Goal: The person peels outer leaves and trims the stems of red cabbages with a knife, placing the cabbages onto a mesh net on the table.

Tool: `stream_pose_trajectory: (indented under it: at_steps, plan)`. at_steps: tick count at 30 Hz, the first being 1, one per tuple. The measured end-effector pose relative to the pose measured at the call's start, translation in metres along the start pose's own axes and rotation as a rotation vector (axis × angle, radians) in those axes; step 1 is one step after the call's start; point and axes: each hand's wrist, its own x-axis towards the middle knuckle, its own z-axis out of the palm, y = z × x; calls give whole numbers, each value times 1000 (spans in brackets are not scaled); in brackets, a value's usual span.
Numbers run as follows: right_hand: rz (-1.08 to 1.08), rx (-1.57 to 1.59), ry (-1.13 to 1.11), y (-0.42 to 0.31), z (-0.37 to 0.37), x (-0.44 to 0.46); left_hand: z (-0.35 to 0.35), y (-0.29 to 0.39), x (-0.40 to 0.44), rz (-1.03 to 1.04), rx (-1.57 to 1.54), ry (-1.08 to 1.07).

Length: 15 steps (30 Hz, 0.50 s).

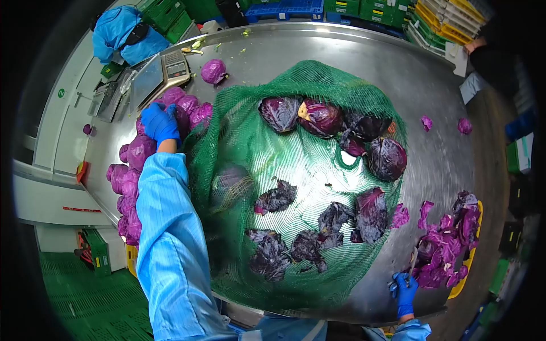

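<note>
My left hand [161, 123], in a blue glove, reaches into a pile of peeled red cabbages [140, 152] at the table's left side. Its fingers curl over a cabbage mostly hidden beneath them. Low on the right, my gloved right hand [404, 291] is closed round a knife [414, 259], blade pointing up beside purple trimmed leaves [441, 253]. Between my hands spreads a green mesh sack [307, 170]. Several unpeeled red cabbages [321, 118] lie along its far side, and dark, crumpled outer leaves [273, 253] lie nearer me. Another cabbage [232, 181] shows under the mesh.
A scale [175, 67] stands at the back left, near a single peeled cabbage [213, 71]. The steel table [435, 165] extends beneath everything. A yellow crate [476, 250] borders the leaf heap. Another person's hand [475, 44] appears at the upper right by stacked trays [441, 25].
</note>
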Motion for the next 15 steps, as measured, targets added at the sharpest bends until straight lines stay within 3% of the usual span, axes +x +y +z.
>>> stream_pose_trajectory:
  at_steps: [2, 4, 5, 8, 12, 15]
  plan:
    - [14, -3, 19, 0, 0, 0, 10, -1, 7, -38, 23, -14]
    - [31, -3, 31, 2, 1, 0, 37, -24, 19, 85, -149, -128]
    - [27, -13, 27, 3, -1, 2, 64, -43, 26, 142, -444, -183]
    - [27, -14, 37, 2, 1, 2, 83, -57, 24, 314, -292, -158]
    - [26, -25, 27, 2, -1, 1, 64, -42, 4, 165, -164, -259]
    - [39, 0, 34, 0, 0, 0, 49, -28, 23, 24, -97, -469]
